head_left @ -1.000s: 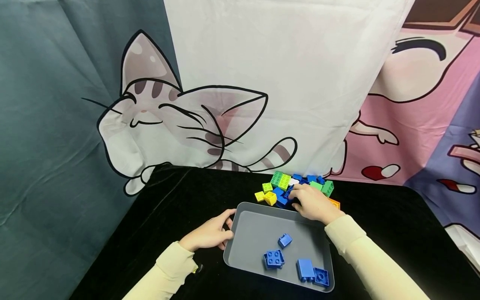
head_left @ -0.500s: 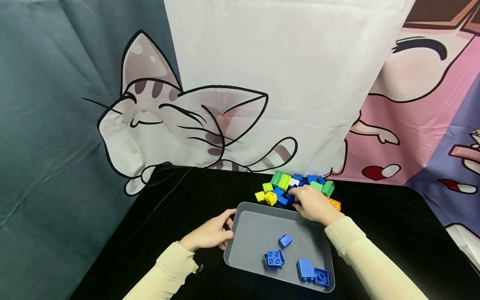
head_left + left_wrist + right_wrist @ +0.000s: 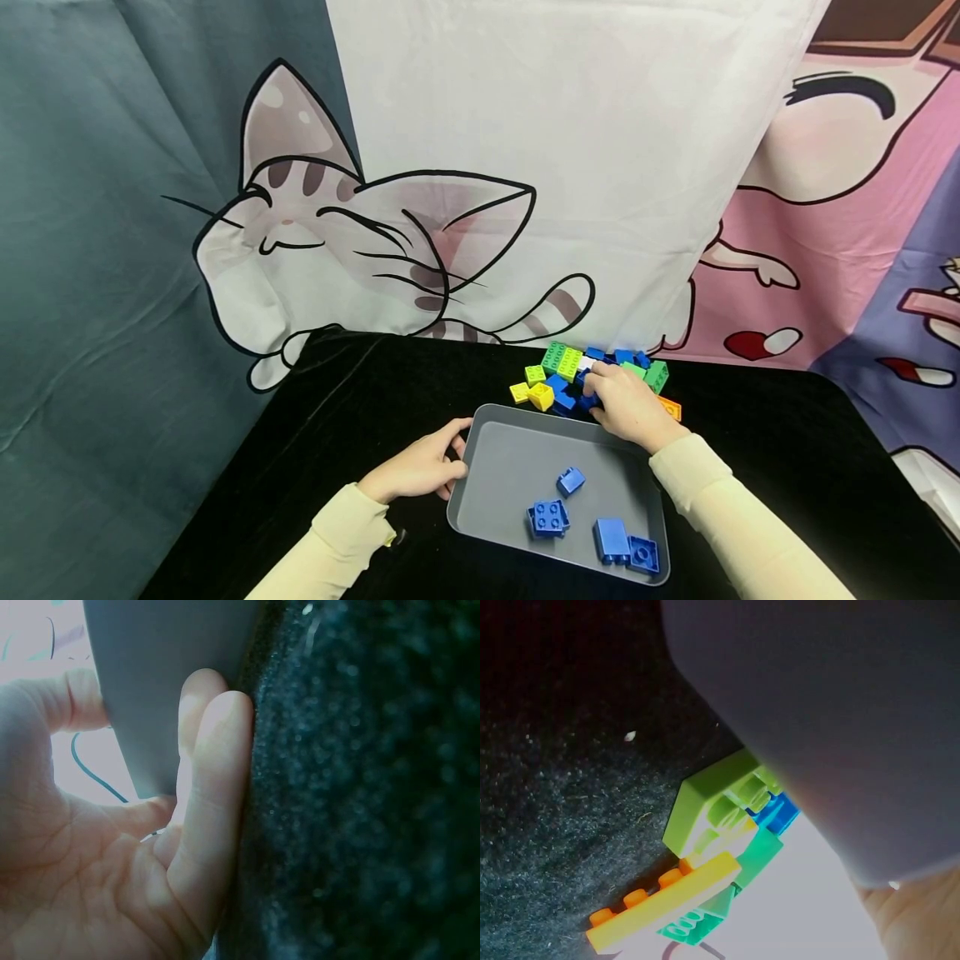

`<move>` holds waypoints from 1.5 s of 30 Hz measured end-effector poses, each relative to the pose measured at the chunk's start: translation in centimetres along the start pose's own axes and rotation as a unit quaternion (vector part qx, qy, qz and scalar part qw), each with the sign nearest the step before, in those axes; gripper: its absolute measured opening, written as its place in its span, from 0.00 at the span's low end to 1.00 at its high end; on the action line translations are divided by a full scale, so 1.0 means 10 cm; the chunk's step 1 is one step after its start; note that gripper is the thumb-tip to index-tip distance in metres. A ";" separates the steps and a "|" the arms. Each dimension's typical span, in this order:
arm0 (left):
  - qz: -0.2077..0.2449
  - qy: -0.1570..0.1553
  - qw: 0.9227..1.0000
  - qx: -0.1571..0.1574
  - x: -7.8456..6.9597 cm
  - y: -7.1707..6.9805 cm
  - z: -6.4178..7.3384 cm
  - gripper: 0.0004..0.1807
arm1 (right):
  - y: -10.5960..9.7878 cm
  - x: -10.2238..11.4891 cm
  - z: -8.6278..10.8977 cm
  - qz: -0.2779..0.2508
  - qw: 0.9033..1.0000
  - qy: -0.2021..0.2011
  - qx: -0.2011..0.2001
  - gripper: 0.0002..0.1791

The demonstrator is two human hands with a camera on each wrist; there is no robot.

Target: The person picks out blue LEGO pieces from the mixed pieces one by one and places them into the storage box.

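While your left hand (image 3: 415,463) steadies the grey tray (image 3: 498,475) by its left side, relaxed fingers against the outer wall and palm open, your right hand (image 3: 632,407) is over the brick pile (image 3: 556,382) just past the far rim. Its thumb and fingers are bent nearly closed around a dark blue brick (image 3: 588,402); how firm the hold is, can't tell, since the right wrist view misses your fingertips.

Step, my read: picking blues out of the mix, as only blue shows inside the tray. Next move calls for a clean pinch, a lift clear of the neighbours, then a short carry back over the rim. Orange and green pieces sit close by, so watch for snags.

Materials: bricks look like hard glossy plastic, blocky and studded. Tray is matte, shallow, round-cornered. One hollow blue brick (image 3: 642,553) shows its underside beside a smooth-faced blue brick (image 3: 611,540). The rounded yellow brick (image 3: 541,397) may roll in your fingers. Black cloth (image 3: 315,450) underneath looks fuzzy, should damp sliding.
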State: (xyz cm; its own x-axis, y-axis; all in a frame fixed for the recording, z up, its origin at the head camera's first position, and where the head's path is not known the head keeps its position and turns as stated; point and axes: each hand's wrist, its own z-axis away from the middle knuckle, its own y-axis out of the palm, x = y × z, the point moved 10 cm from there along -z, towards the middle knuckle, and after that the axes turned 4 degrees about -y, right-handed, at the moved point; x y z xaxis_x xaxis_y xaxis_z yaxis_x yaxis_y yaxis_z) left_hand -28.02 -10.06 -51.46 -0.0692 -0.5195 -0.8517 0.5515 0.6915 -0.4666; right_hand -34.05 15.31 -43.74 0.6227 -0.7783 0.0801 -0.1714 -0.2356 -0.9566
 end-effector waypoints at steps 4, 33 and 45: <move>-0.001 0.001 1.000 0.000 0.00 0.00 0.00 0.41 | 0.00 -0.01 0.01 -0.005 1.000 -0.001 -0.002 0.15; -0.001 0.000 1.000 0.003 0.00 0.00 0.01 0.41 | -0.67 0.30 0.60 -0.067 0.995 0.010 -0.077 0.17; -0.002 -0.001 1.000 0.003 0.00 0.00 0.00 0.41 | -0.81 0.66 0.88 -0.093 0.990 -0.029 -0.103 0.21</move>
State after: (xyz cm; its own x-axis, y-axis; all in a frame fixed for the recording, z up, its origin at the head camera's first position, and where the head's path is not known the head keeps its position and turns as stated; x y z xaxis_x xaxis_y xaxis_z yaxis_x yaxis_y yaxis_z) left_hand -27.99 -10.03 -51.45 -0.0699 -0.5241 -0.8488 0.5564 0.6857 -0.4693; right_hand -21.83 17.17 -37.94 0.7004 -0.6768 0.2267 -0.1989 -0.4901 -0.8487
